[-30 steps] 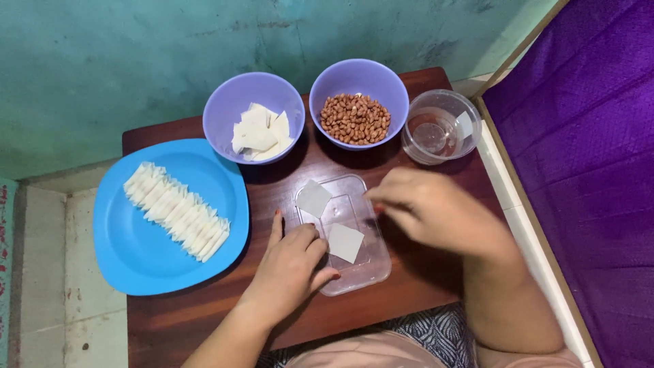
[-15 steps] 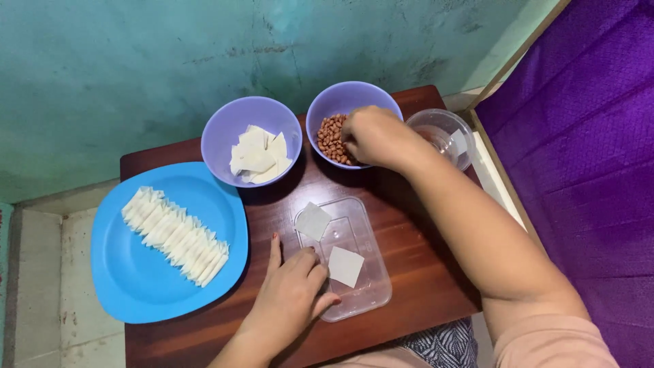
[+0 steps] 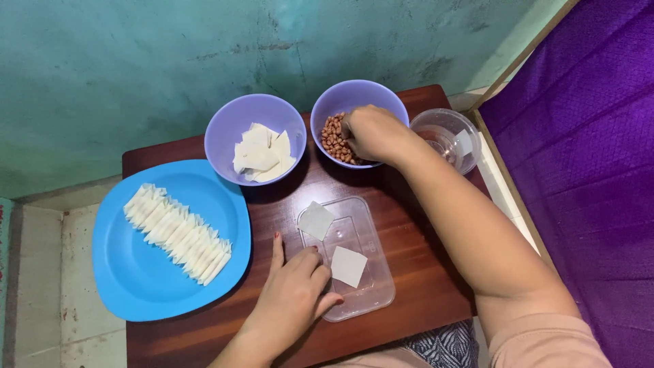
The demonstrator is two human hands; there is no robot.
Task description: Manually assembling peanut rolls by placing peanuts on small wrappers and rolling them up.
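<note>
My right hand (image 3: pixel 371 133) reaches into a purple bowl (image 3: pixel 340 95) of brown peanuts (image 3: pixel 334 140), fingers bunched down among them; what they pinch is hidden. My left hand (image 3: pixel 296 293) rests on the left rim of a clear plastic lid (image 3: pixel 364 289), thumb and curled fingers on its edge. Two pale square wrappers lie on the lid, one at its upper left corner (image 3: pixel 315 220) and one in the middle (image 3: pixel 348 266).
A second purple bowl (image 3: pixel 228 126) holds cut white wrappers (image 3: pixel 261 153). A blue plate (image 3: pixel 129 286) at left carries a row of folded white pieces (image 3: pixel 177 233). A clear glass bowl (image 3: pixel 453 136) with a little water stands at the brown table's (image 3: pixel 415 272) right. Purple cloth (image 3: pixel 586 136) lies right.
My right hand went from above the lid up into the peanut bowl and now sits lower among the nuts. The left hand has stayed on the lid's edge.
</note>
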